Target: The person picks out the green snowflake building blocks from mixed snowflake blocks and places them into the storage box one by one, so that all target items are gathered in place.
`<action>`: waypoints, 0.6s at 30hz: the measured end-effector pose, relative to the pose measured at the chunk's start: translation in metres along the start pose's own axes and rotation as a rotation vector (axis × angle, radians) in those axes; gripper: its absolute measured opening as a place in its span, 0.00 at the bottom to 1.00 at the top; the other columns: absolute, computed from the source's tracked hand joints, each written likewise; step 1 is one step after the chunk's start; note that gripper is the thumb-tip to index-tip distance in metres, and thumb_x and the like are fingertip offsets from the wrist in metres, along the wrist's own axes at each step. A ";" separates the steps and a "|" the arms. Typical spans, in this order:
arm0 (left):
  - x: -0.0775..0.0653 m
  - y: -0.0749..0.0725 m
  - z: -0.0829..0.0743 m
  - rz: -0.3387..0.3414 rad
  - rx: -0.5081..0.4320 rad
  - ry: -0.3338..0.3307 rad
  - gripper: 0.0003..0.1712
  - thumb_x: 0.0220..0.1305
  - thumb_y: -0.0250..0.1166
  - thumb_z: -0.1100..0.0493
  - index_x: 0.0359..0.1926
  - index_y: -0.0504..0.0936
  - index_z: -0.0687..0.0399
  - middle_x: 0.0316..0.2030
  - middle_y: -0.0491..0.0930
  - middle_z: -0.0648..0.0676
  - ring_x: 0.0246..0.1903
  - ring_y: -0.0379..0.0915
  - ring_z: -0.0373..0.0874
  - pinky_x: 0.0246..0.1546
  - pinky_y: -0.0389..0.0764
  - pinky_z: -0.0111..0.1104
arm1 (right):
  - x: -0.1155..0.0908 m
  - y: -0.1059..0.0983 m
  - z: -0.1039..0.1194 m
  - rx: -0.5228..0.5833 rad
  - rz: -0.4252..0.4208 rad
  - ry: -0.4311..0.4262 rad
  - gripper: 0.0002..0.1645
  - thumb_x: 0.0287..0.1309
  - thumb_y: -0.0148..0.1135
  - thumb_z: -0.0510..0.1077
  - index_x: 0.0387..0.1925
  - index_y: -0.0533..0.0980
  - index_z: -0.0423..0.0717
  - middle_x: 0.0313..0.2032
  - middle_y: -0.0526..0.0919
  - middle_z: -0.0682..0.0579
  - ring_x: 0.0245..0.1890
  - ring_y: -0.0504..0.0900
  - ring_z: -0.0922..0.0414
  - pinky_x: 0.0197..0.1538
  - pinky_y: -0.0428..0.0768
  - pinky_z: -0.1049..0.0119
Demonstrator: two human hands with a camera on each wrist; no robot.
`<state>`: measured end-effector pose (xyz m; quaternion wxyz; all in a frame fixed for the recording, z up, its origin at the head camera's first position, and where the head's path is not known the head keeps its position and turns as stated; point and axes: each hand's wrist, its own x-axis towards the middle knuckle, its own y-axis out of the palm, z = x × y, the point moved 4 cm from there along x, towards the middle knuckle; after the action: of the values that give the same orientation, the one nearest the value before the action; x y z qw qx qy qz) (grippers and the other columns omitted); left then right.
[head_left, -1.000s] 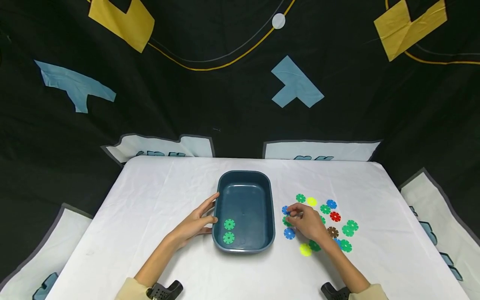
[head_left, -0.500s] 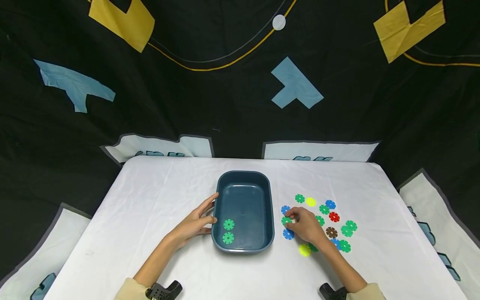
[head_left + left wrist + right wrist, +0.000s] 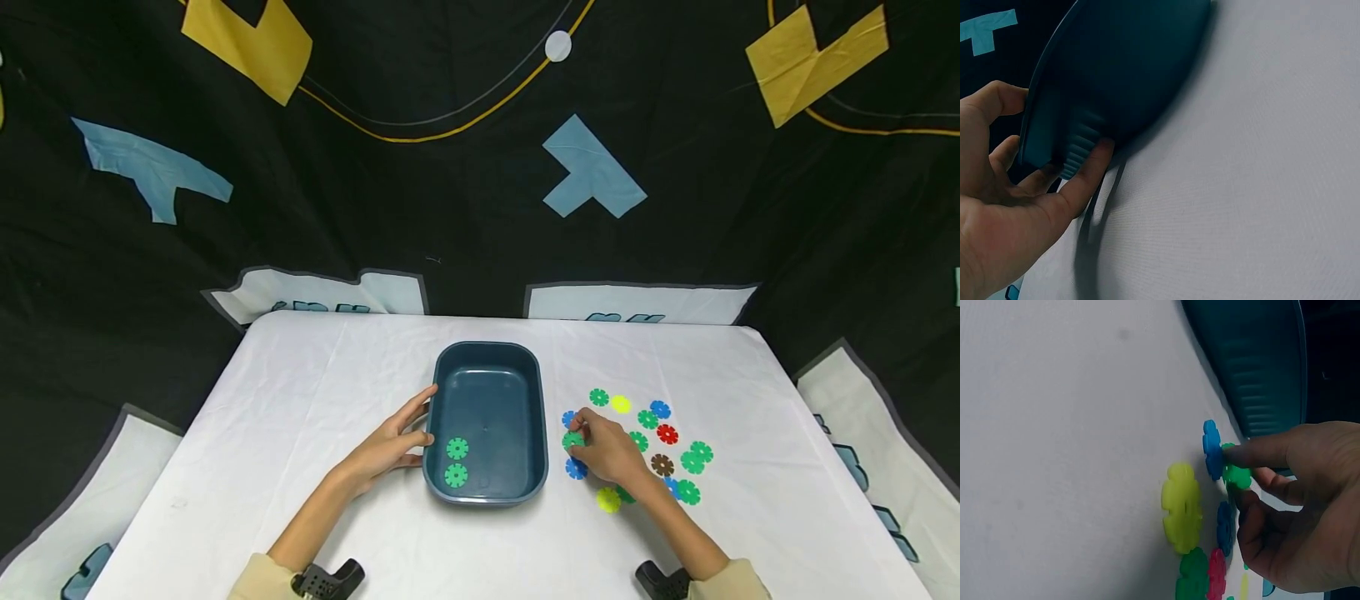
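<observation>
My left hand rests on the left side of a dark blue plastic tray, its fingers fairly straight against the outer wall. In the left wrist view, the fingertips touch the tray's rim and ribbed side. Two green notched discs lie inside the tray. On the right, my right hand pinches a green notched disc between thumb and fingers. Blue discs lie close beside it, one above and one below in the head view. A yellow disc stands out in the right wrist view.
More notched discs lie scattered right of the tray: a red disc, a brown disc, and several green discs, some overlapping. A white cloth covers the table. Behind it hangs a black curtain.
My right fingers have closed in on the green disc between the two blue ones and now pinch it. The left hand and tray stay put.
</observation>
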<state>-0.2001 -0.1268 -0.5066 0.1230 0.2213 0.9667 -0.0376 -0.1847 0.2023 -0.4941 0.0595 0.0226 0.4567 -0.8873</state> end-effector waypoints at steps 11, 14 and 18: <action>0.001 0.001 0.002 -0.008 -0.006 -0.009 0.47 0.63 0.59 0.64 0.79 0.53 0.33 0.77 0.45 0.58 0.70 0.56 0.62 0.53 0.77 0.52 | 0.005 -0.023 0.026 0.242 -0.204 -0.092 0.10 0.61 0.60 0.30 0.43 0.80 0.41 0.34 0.80 0.50 0.33 0.79 0.53 0.33 0.79 0.63; 0.000 0.000 0.002 -0.013 -0.009 -0.013 0.47 0.63 0.59 0.65 0.78 0.53 0.32 0.77 0.45 0.58 0.69 0.57 0.62 0.53 0.78 0.52 | 0.003 -0.021 0.046 0.327 -0.195 -0.118 0.11 0.63 0.61 0.31 0.45 0.81 0.42 0.36 0.81 0.49 0.36 0.80 0.52 0.35 0.81 0.64; 0.000 0.000 0.002 -0.014 -0.011 -0.007 0.47 0.63 0.58 0.65 0.78 0.54 0.33 0.77 0.45 0.58 0.69 0.57 0.62 0.52 0.78 0.52 | 0.003 -0.010 0.071 0.402 -0.130 -0.172 0.11 0.62 0.63 0.31 0.45 0.82 0.43 0.36 0.81 0.49 0.33 0.80 0.55 0.33 0.81 0.66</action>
<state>-0.1997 -0.1267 -0.5082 0.1275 0.2137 0.9679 -0.0340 -0.1874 0.1499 -0.4453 0.0354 -0.0711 0.2643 -0.9612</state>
